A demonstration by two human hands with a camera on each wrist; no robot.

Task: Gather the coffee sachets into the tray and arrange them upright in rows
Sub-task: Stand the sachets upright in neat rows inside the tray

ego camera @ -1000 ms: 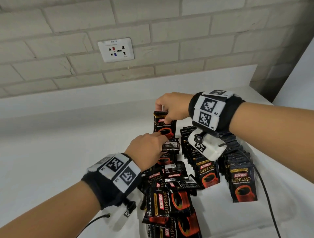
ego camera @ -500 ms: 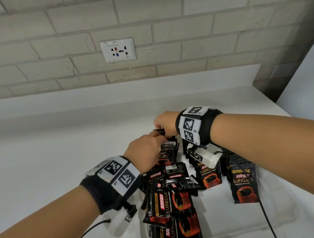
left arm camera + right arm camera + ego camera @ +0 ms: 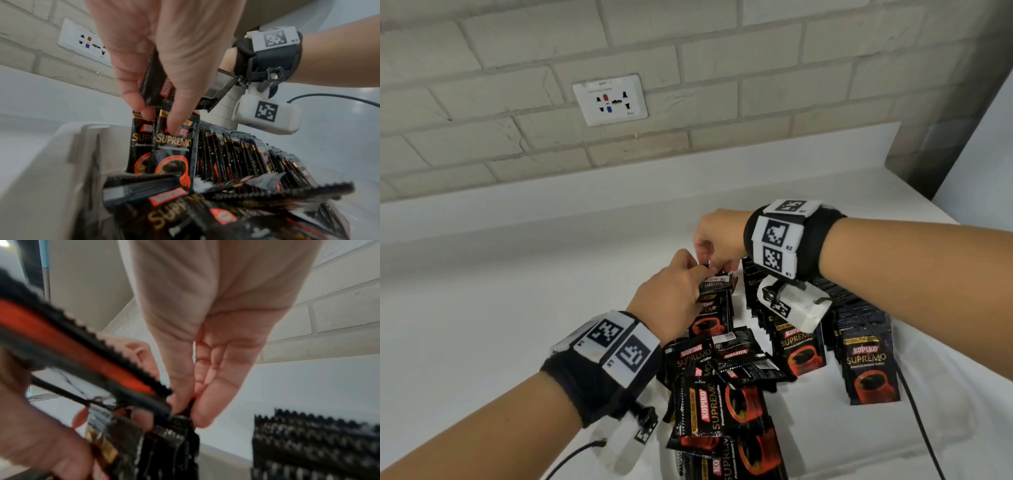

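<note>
A plain utility or pantry-like corner, judging by the painted brick wall (image 3: 722, 51) at the far side, a multi-pin wall socket (image 3: 610, 99) on it, and a bare white counter (image 3: 482, 308) below

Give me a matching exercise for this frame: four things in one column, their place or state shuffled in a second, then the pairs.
1. left hand
2. right hand
3. wall socket
4. loose sachets

A. set in the brick wall
B. lying jumbled at the near end of the tray
C. holds sachets, fingertips on the left row
D. pinches a sachet's top edge

Pairs: 1-C, 2-D, 3-A, 4-B
</note>
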